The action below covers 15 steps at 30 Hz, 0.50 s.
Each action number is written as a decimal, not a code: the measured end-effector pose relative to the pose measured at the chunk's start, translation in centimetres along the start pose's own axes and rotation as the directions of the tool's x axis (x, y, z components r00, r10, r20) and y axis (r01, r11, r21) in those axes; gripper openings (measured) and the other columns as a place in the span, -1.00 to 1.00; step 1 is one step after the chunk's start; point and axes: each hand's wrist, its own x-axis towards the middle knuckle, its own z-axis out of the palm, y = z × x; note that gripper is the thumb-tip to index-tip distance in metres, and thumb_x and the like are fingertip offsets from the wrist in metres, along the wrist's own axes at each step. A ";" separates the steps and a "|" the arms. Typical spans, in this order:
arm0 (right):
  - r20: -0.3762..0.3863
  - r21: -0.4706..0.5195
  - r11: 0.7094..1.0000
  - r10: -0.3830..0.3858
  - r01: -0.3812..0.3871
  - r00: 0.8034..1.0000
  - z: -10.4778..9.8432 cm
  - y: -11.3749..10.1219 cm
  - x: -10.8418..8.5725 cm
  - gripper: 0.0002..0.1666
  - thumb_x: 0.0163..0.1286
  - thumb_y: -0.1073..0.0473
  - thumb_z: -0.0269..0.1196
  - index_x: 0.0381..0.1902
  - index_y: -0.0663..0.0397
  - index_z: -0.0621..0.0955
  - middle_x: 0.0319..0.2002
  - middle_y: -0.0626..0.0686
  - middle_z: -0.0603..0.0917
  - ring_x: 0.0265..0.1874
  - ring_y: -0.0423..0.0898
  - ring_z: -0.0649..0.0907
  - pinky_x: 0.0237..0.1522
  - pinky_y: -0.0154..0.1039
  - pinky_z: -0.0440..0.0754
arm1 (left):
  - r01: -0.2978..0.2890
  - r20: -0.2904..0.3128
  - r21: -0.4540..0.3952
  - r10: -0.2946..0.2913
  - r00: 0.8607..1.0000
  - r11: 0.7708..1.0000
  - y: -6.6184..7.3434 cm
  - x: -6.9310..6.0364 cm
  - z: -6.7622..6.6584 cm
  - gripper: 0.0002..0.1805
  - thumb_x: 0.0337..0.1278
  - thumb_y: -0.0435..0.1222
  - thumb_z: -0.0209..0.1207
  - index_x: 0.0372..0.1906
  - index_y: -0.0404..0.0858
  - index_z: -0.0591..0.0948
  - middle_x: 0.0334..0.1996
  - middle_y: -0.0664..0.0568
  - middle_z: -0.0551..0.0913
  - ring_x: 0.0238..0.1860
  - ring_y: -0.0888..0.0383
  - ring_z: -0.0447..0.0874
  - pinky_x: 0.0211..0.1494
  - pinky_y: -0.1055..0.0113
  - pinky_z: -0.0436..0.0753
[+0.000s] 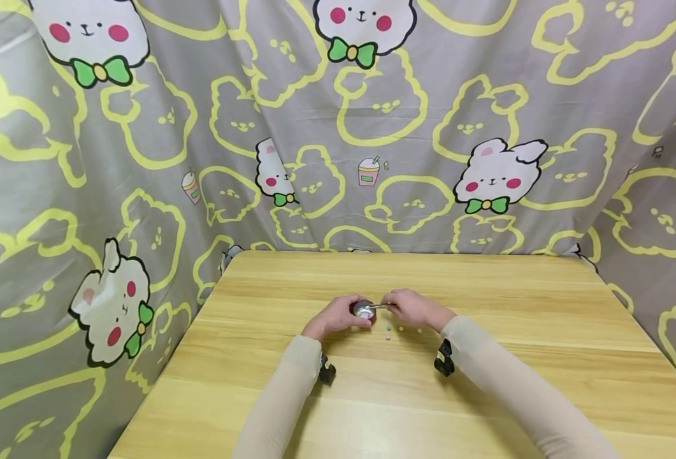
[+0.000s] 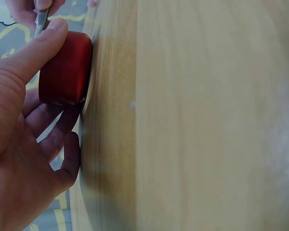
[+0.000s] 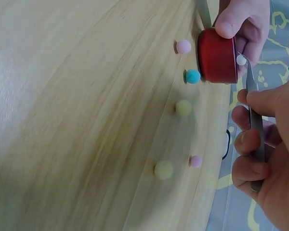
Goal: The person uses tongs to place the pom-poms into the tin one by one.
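Note:
A small round red tin (image 3: 218, 55) stands on the wooden table, its open top showing a silvery inside in the head view. My left hand (image 1: 340, 315) grips the tin, thumb on the near side and fingers round the far side. My right hand (image 1: 419, 309) holds metal tweezers (image 3: 255, 118) along its curled fingers. At the tweezers' tips, by the tin's rim, is a small white ball (image 3: 241, 59). Beside the tin lie a pink ball (image 3: 183, 46) and a blue ball (image 3: 192, 76). What lies inside the tin cannot be made out.
Farther along the table (image 1: 487, 395) lie two pale yellow balls, one nearer the tin (image 3: 183, 108) and a second yellow ball (image 3: 164, 170), with a smaller pink ball (image 3: 195, 161) close by. A patterned grey curtain (image 1: 338, 210) hangs behind and at both sides.

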 end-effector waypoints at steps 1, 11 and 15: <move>0.001 0.001 1.000 -0.001 0.001 1.000 0.0 0.0 0.0 -0.79 0.38 0.33 0.10 -0.10 0.19 0.62 -0.24 0.06 0.62 -0.24 -0.04 0.62 -0.12 -0.10 0.56 | -0.003 0.000 0.001 0.003 1.000 1.000 0.0 0.0 0.0 -0.43 -0.06 -0.10 0.41 0.11 -0.14 0.54 -0.06 0.10 0.59 -0.04 0.17 0.52 0.08 0.25 0.45; 0.006 0.008 1.000 0.028 -0.028 1.000 -0.3 -0.2 0.1 -0.79 0.38 0.33 0.11 -0.12 0.19 0.64 -0.27 0.04 0.62 -0.27 -0.06 0.61 -0.15 -0.11 0.56 | -0.018 0.000 0.000 0.018 1.000 1.000 0.0 0.0 -0.1 -0.45 -0.05 -0.11 0.40 0.10 -0.15 0.54 -0.08 0.10 0.60 -0.04 0.16 0.52 0.06 0.24 0.45; -0.003 0.021 0.999 0.035 -0.035 0.999 -0.7 -0.3 -0.1 -0.78 0.38 0.34 0.10 -0.10 0.20 0.64 -0.26 0.04 0.61 -0.25 -0.05 0.61 -0.15 -0.10 0.57 | -0.019 -0.001 0.004 0.019 1.000 1.000 0.1 0.0 -0.2 -0.44 -0.05 -0.11 0.40 0.11 -0.16 0.54 -0.07 0.09 0.59 -0.03 0.16 0.51 0.07 0.25 0.45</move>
